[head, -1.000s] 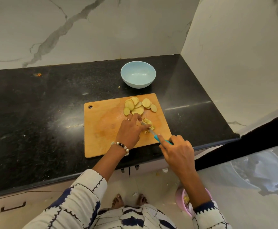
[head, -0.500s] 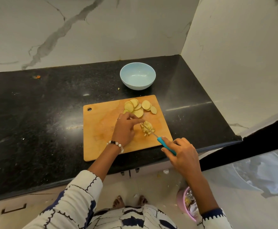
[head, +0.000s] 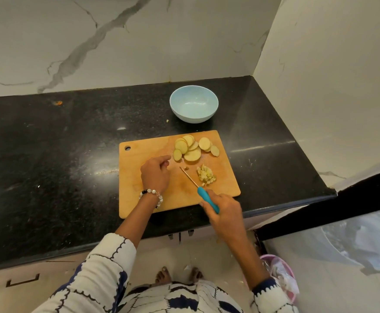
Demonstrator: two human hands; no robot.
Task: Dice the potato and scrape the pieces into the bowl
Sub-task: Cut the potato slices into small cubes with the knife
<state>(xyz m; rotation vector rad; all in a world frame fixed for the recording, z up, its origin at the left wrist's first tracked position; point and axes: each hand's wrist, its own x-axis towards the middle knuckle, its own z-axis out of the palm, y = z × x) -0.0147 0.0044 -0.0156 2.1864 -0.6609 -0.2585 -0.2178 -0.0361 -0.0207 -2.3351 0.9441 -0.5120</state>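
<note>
Right hand (head: 224,210) gripped teal-handled knife (head: 198,188); left hand (head: 156,173) loosely curled, held nothing. Diced pile (head: 205,175) small; potato slices (head: 192,147) far. Advice: stack slices, tuck fingertips.

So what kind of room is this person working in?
Most likely a home kitchen. A wooden cutting board with potato slices sits on a black stone counter in a corner of marble-look walls, and the right hand holds a knife.
</note>
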